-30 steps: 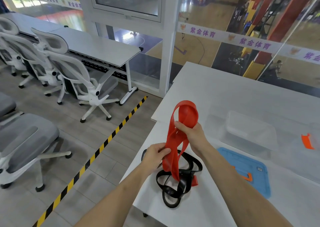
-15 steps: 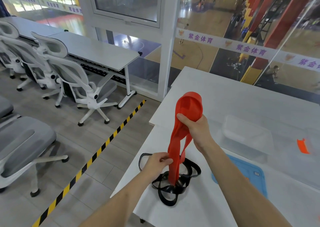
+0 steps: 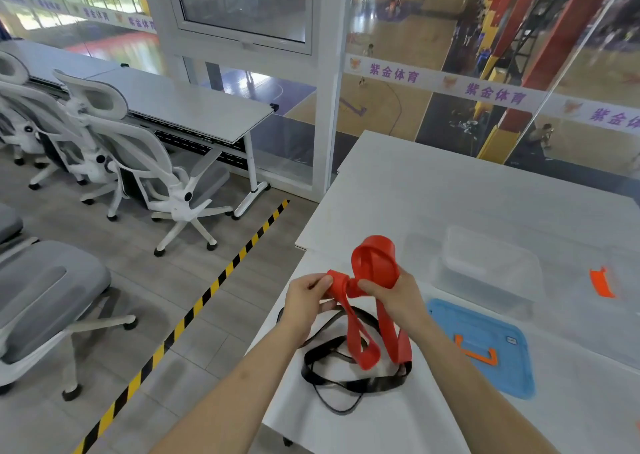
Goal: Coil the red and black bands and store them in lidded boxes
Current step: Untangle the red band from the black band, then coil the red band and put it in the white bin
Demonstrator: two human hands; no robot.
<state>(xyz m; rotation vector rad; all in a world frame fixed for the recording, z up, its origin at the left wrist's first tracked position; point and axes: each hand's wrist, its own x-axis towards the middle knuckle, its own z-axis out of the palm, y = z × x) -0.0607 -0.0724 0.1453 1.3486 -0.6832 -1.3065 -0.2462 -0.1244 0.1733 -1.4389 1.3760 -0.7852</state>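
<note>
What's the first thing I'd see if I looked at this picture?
The bright red band, gripped by the left hand and right hand in the middle. Under it a black band lies tangled on the white table, with a blue lid to its right.

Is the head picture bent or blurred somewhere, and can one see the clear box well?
Head view: wide-angle distortion tilts the window frame; the red band, left hand and right hand are sharp; the clear box is faint against the white table.
</note>
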